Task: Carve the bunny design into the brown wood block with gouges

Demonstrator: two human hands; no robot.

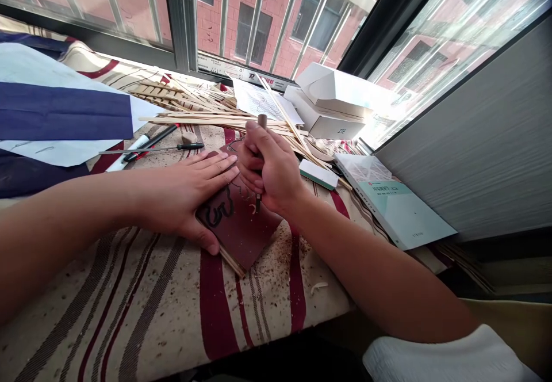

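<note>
Left hand (183,189) lies open and flat under my control, its fingers spread over a dark reddish-brown wooden board (254,241). The board sits on a cream cloth with maroon stripes (142,295), near me and central. My right hand (269,169) is closed in a tight fist around a round-handled carving tool (262,121), its narrow metal shank (257,201) pointing down at the board beside a black drawn outline (218,209). Pale wood shavings (319,287) are scattered across the cloth.

Beyond the hands lies a heap of thin pale wooden sticks (202,109), with a white cardboard box (328,106) to the far right and a pale green book (388,203) to the right. A long black-handled screwdriver (150,149) lies to the left.

My main worry is the blade skidding towards the left fingers, which sit close to its tip. The board could also creep on the soft cloth and loose shavings, throwing the tool off line.
</note>
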